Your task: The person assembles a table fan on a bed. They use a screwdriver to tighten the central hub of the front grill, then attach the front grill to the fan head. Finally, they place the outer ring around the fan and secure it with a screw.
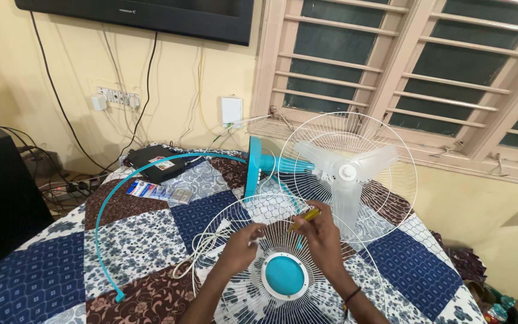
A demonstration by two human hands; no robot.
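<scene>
Head view. A white wire fan guard (283,264) with a round turquoise centre cap (284,276) lies flat on the patchwork bedspread (49,276), low in the frame — thin spokes radiating out to a ring rim. Both hands work above its upper edge. The right hand (322,237) is curled around a yellow-handled screwdriver (303,219), gripped shut on it, tool angled up and leftward. The left hand (241,243) pinches narrow at the guard's wires, fingertips together; exactly what it pinches I cannot tell.

Just behind stands the fan (346,174) — translucent white blades inside its rear wire guard, on a turquoise motor housing (265,165). A turquoise plastic rim ring (100,222) arcs across the bedspread to the left. A white cord (196,258) loops beside the left wrist. A black box (154,163) sits near the wall.
</scene>
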